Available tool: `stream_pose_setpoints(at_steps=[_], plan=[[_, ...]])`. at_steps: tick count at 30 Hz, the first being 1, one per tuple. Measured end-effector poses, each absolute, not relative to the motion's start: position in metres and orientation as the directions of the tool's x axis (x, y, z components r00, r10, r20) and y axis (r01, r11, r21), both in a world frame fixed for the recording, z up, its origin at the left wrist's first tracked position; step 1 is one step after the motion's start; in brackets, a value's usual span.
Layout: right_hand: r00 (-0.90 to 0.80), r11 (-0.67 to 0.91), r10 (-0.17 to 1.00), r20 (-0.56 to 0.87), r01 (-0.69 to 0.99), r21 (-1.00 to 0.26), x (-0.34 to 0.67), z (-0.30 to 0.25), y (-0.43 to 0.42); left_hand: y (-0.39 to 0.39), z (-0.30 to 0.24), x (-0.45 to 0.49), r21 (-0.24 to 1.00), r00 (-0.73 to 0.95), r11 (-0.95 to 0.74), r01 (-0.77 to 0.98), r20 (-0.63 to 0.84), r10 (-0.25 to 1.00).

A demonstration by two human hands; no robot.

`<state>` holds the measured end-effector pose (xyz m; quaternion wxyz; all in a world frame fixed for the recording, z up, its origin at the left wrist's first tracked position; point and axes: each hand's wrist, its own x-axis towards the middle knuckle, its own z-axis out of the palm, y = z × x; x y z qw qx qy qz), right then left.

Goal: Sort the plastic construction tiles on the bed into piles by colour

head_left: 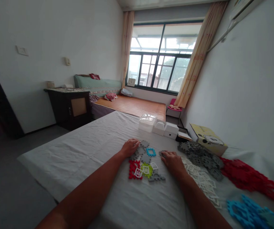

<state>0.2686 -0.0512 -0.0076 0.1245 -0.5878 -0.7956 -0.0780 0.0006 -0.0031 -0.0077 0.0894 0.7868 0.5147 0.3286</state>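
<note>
My left hand (130,147) rests at the left edge of a cluster of grey toothed puzzle-like building pieces (145,158), its fingers lying over them. On the right, my right hand (172,160) has its fingertips closed on a small grey piece (161,153), mostly hidden under them. Between the hands lies a blue square frame piece (151,152). Nearer to me are a red piece (132,165), a lime-green piece (149,173) and a grey arched piece (157,178). White lattice window pieces (138,173) lie on the red and green ones.
To the right are heaps of white frames (200,176), grey pieces (202,158), red pieces (249,176) and blue pieces (253,211). A clear plastic box (147,122), white boxes (171,130) and a yellow carton (208,140) stand along the far side of the cloth-covered surface (84,152).
</note>
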Motion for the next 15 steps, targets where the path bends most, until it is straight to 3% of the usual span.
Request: stream_pose_setpoints(at_steps=[3, 7, 11, 15], plan=[[-0.343, 0.364, 0.886, 0.313, 0.931, -0.012, 0.266, 0.001, -0.055, -0.003, -0.005, 0.001, 0.485, 0.257, -0.445, 0.753, 0.406, 0.877], [-0.135, 0.182, 0.882, 0.451, 0.981, -0.063, 0.274, 0.006, -0.051, -0.002, -0.005, -0.001, 0.494, 0.262, -0.454, 0.741, 0.410, 0.874], [0.150, 0.062, 0.813, 0.563, 0.939, -0.340, 0.312, 0.007, -0.037, 0.001, -0.007, -0.002, 0.498, 0.274, -0.470, 0.729, 0.417, 0.867], [0.452, 0.010, 0.692, 0.563, 0.774, -0.633, 0.368, 0.009, -0.027, 0.003, -0.009, -0.002, 0.497, 0.277, -0.473, 0.727, 0.418, 0.865]])
